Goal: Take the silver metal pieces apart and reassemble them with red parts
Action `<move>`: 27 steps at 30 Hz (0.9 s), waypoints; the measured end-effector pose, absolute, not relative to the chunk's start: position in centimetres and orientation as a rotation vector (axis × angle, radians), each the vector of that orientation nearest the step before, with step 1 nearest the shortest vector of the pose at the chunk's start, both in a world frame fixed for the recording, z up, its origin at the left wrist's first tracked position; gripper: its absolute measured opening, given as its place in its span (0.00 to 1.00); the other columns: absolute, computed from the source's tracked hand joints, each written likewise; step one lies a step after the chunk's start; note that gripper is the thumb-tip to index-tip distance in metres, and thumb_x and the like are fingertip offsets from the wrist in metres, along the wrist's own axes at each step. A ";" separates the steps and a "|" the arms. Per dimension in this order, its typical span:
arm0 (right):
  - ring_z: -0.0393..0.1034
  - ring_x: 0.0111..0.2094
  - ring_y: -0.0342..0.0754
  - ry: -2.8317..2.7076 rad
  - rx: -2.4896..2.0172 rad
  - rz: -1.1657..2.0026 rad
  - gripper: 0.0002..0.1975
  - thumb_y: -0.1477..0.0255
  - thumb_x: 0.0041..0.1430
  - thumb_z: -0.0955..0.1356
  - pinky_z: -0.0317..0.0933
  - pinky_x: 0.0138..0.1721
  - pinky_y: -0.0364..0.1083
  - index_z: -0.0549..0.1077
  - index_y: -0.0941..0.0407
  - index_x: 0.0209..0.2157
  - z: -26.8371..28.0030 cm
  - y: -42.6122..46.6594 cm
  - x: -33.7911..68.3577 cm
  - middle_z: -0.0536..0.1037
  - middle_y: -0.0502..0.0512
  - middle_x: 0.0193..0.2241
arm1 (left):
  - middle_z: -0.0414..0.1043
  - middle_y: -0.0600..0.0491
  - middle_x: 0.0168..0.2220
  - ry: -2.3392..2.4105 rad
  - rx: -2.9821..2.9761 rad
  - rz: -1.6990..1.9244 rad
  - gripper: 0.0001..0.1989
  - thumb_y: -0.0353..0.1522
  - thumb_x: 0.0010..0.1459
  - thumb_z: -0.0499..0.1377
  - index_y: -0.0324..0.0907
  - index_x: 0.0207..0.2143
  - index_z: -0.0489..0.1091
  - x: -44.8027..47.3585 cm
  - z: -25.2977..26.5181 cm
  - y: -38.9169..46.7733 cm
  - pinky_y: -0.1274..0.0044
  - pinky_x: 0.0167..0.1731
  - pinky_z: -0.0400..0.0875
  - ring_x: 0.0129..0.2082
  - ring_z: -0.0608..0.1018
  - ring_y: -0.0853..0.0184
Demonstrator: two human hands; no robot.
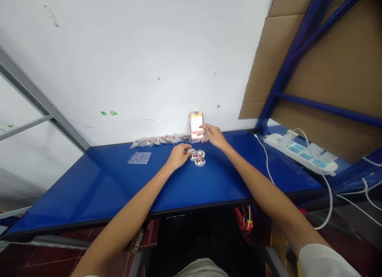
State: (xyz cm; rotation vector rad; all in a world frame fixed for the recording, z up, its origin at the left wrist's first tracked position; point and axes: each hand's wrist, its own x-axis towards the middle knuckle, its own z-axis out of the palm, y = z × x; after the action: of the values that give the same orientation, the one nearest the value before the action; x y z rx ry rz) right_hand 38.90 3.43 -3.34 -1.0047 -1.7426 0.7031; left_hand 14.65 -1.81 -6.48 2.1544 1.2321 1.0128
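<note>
I judge the bagged discs [164, 139], at ten o'clock from the loose discs [199, 161] on the desk [98, 181], done; the loose ones seem left. My left hand [178, 156] touches these, my right hand [214, 134] the packet [196, 124] at twelve; whether either grasps, I can't tell.

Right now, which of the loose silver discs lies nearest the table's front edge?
The bottommost disc in the picture; the other loose discs lie farther back, nearer the wall.
</note>
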 end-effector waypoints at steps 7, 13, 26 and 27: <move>0.80 0.23 0.49 -1.641 -0.913 0.935 0.34 0.41 0.71 0.64 0.73 0.25 0.44 0.75 0.59 0.55 -3.3 3.2 38.0 0.87 0.62 0.36 | 0.83 0.43 0.45 1.339 2.028 1.268 0.11 0.38 0.63 0.68 0.44 0.46 0.81 11.0 -3.0 -1.2 0.62 0.51 0.76 0.42 0.82 0.52; 0.82 0.28 0.51 -1.670 -0.714 1.203 0.30 0.45 0.72 0.66 0.76 0.26 0.48 0.77 0.54 0.59 -3.3 0.7 34.6 0.87 0.59 0.42 | 0.79 0.41 0.54 0.967 1.491 0.982 0.29 0.52 0.62 0.68 0.41 0.55 0.75 9.4 -2.1 -1.9 0.70 0.40 0.80 0.42 0.83 0.60; 0.79 0.24 0.44 -1.789 -0.794 1.200 0.21 0.58 0.75 0.68 0.71 0.22 0.40 0.72 0.54 0.62 -4.3 -0.1 33.2 0.87 0.60 0.43 | 0.82 0.43 0.44 2.094 2.080 0.591 0.24 0.45 0.50 0.70 0.43 0.47 0.81 -7.3 -0.9 -1.8 0.67 0.48 0.75 0.47 0.82 0.49; 0.78 0.23 0.43 -1.802 -0.808 1.172 0.20 0.60 0.75 0.68 0.71 0.22 0.40 0.73 0.54 0.61 -4.3 0.0 33.4 0.87 0.59 0.42 | 0.81 0.41 0.48 2.181 2.154 0.534 0.26 0.44 0.51 0.69 0.43 0.50 0.81 -7.9 -1.3 -1.9 0.65 0.50 0.75 0.51 0.81 0.46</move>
State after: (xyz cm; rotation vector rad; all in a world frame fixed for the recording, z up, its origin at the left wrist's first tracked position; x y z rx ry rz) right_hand 33.42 0.02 -4.31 -0.8082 -1.8016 1.1722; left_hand -7.95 -1.89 -1.30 2.1537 2.1814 0.5340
